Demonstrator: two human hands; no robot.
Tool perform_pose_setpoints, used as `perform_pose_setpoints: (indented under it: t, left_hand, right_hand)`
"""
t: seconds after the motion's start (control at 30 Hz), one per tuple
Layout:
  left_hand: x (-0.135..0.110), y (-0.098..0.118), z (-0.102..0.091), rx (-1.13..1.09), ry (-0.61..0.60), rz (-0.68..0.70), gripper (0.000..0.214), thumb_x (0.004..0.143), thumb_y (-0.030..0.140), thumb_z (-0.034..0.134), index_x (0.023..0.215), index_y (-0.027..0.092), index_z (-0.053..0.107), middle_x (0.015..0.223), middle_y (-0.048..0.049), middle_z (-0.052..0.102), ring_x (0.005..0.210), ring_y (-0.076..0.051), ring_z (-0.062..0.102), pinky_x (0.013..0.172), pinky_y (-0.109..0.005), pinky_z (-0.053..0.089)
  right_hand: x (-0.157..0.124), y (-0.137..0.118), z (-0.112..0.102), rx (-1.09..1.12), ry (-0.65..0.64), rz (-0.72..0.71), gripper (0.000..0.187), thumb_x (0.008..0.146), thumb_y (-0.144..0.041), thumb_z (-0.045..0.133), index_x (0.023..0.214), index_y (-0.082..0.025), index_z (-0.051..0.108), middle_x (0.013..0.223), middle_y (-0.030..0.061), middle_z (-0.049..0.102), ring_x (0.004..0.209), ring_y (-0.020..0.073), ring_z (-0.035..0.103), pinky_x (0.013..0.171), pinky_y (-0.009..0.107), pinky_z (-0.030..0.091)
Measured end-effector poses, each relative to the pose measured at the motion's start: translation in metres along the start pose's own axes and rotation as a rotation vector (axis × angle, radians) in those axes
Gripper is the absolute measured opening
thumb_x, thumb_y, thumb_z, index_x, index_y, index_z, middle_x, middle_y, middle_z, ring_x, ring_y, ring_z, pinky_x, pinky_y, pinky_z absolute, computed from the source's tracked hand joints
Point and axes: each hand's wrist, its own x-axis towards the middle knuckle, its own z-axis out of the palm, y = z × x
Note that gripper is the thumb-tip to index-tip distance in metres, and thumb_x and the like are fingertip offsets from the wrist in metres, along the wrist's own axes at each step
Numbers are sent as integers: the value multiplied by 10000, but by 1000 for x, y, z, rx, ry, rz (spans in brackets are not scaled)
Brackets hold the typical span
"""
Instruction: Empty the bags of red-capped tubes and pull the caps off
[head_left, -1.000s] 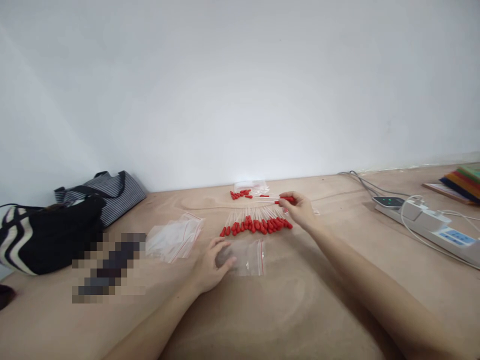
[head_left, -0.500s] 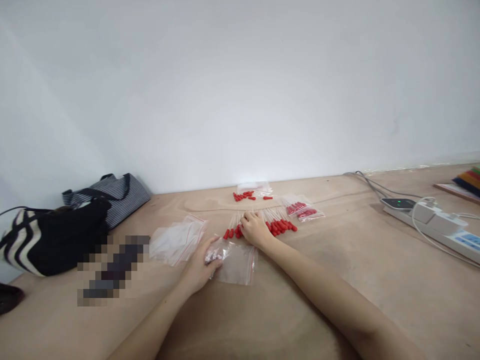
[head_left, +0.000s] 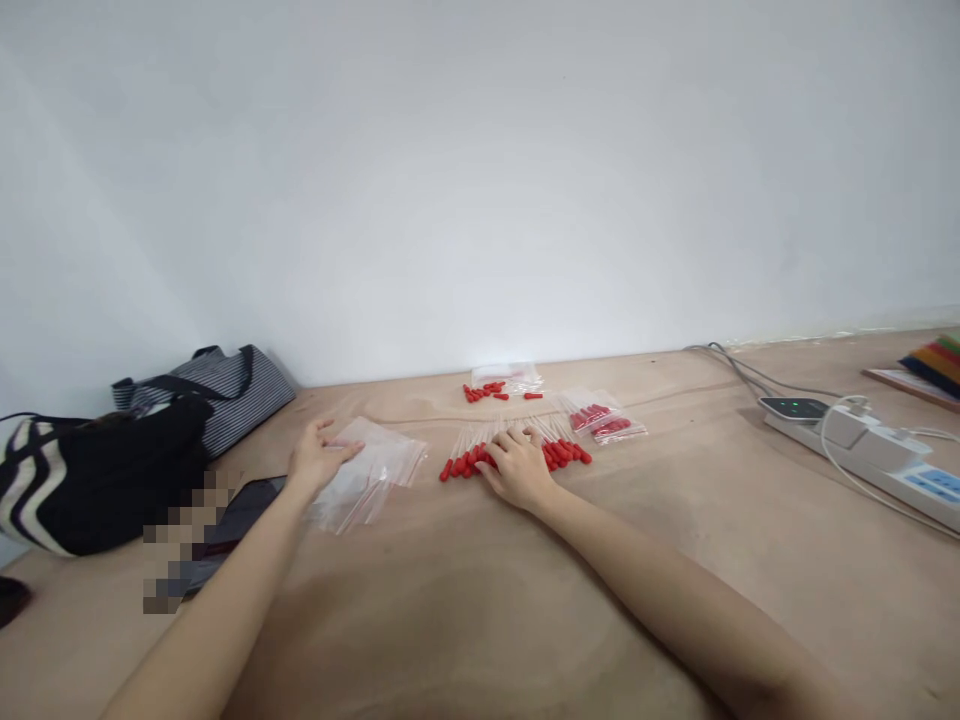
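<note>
A fanned row of droppers with red bulbs and thin pale stems (head_left: 564, 455) lies on the wooden table. My right hand (head_left: 519, 468) rests over the middle of this row, its fingers spread and slightly bent, covering some bulbs. To the left is a loose pile of clear zip bags (head_left: 379, 465) with red seal lines. My left hand (head_left: 319, 458) is at the pile's left edge, fingers apart, with nothing visible in its grasp. Right of the row, filled zip bags (head_left: 600, 418) hold more red-bulbed droppers.
Behind the row lie more red-bulbed pieces (head_left: 486, 390) and another zip bag (head_left: 517, 376), near the wall. A striped bag (head_left: 251, 395), a black bag (head_left: 142, 480) and a partly pixelated dark phone (head_left: 244, 515) are left. A power strip (head_left: 892, 455) with cables stands right.
My left hand has moved left and away from me, and the bag it touched now lies with the pile. My right hand has shifted slightly right, its fingers more spread.
</note>
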Motion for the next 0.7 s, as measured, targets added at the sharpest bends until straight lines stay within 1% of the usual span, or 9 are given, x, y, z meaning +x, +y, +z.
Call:
perform_pose_setpoints:
  t: [0.07,0.17,0.2,0.27,0.37,0.47,0.57,0.63,0.7]
  left_hand:
    - [2,-3,4,217,84,49,599,623,289,633,1151,113,413,947,-121,594,880,-263,586,756,-378,463]
    - [-7,-3,14,565,164,299,422,757,299,474,1145,135,484,1204,-170,469,1162,-312,392,927,-460,321]
    - [-12,-4,18,631,123,389,408,796,308,408,1167,155,483,1261,-156,428,1209,-302,335,965,-470,264]
    - [-21,-5,30,691,-69,492,440,836,353,322,1232,201,439,1335,-119,365,1260,-281,260,1002,-481,186]
    - [-28,-11,45,705,-348,430,518,837,470,269,1305,258,334,1388,-98,283,1279,-300,204,985,-528,176]
    - [-28,-17,52,708,-427,350,569,823,539,237,1322,272,289,1404,-102,232,1281,-309,188,972,-545,188]
    - [-29,-12,48,738,-377,381,557,823,519,261,1306,252,334,1392,-119,263,1283,-317,176,974,-567,152]
    - [-36,-3,46,738,-245,484,521,826,465,296,1265,211,412,1363,-130,323,1284,-308,182,994,-558,108]
    - [-48,11,49,656,-120,634,477,829,415,307,1216,186,466,1316,-118,393,1273,-269,228,1027,-499,109]
  right_hand:
    - [-10,5,-4,18,16,-5,236,844,-338,409,856,-189,593,935,73,590,913,210,455,837,412,201]
    - [-28,14,-12,36,49,-15,216,836,-324,424,845,-196,597,937,62,591,897,203,465,839,409,185]
    - [-34,18,-14,40,56,-19,209,834,-318,427,843,-199,599,923,57,595,888,199,469,843,408,180]
    - [-45,26,-20,47,71,-21,202,830,-309,432,834,-203,604,894,50,601,875,191,472,853,398,172]
    - [-55,42,-27,36,130,37,217,830,-312,429,796,-202,613,864,52,607,867,186,469,859,385,165]
    - [-54,69,-33,-13,214,222,229,824,-299,417,777,-204,620,855,54,613,883,197,464,856,398,154]
    - [-47,106,-37,-59,204,507,230,797,-283,412,821,-214,630,912,68,611,907,219,463,837,418,169]
    - [-41,130,-38,-82,150,707,274,796,-322,397,854,-199,635,915,100,616,921,244,459,820,432,188]
    - [-34,148,-37,-100,78,835,338,782,-405,406,897,-183,632,919,127,619,959,277,449,810,445,204]
